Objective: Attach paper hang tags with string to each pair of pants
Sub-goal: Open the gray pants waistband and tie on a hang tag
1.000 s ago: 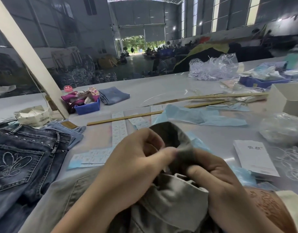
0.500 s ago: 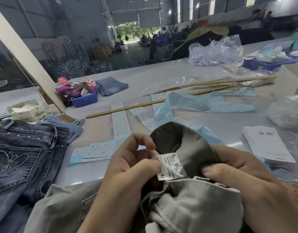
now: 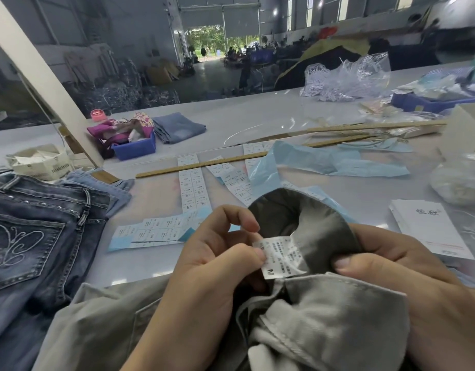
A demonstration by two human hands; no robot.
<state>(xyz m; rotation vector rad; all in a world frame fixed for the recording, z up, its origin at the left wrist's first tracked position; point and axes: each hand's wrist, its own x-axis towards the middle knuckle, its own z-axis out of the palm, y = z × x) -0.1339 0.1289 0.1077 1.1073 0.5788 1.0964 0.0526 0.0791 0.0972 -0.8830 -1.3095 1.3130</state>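
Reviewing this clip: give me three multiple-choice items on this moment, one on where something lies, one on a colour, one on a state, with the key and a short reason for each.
1. Where does the dark jeans pile lie?
A. person's left
B. person's right
C. inside the bin

2. What colour is the bin by the slanted post?
A. red
B. blue
C. green

3. What is the left hand doing?
A. resting flat on the table
B. pinching the care label
C. hanging empty

Key: 1 A, the jeans fill the left edge; 2 B, its walls are blue; 3 B, thumb and finger grip the label's edge while the right hand holds the grey pants.
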